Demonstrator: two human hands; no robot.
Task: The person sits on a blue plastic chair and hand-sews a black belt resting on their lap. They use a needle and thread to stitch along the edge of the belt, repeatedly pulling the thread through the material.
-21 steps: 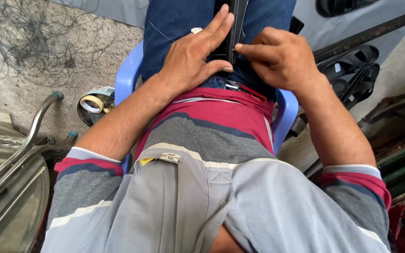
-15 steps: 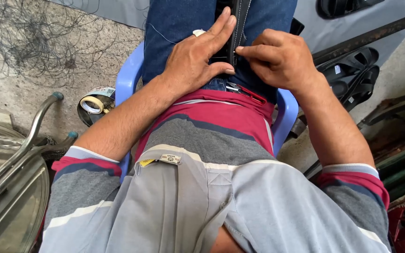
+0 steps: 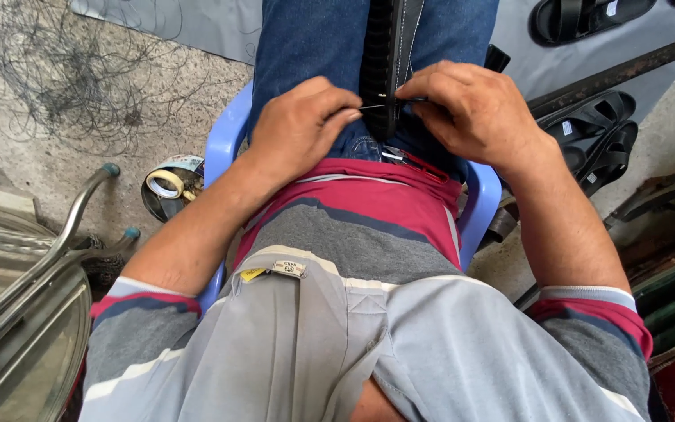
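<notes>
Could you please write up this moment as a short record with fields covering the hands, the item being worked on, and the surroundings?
Setting: person seated on a blue plastic chair, seen from above
Left hand: fingertips pinched at the edge of a black sandal sole held between the knees
Right hand: pinching from the other side; a thin needle or thread spans between the hands
Floor, left: tape rolls, tangled thread, metal frame
Floor, right: black sandals
</notes>
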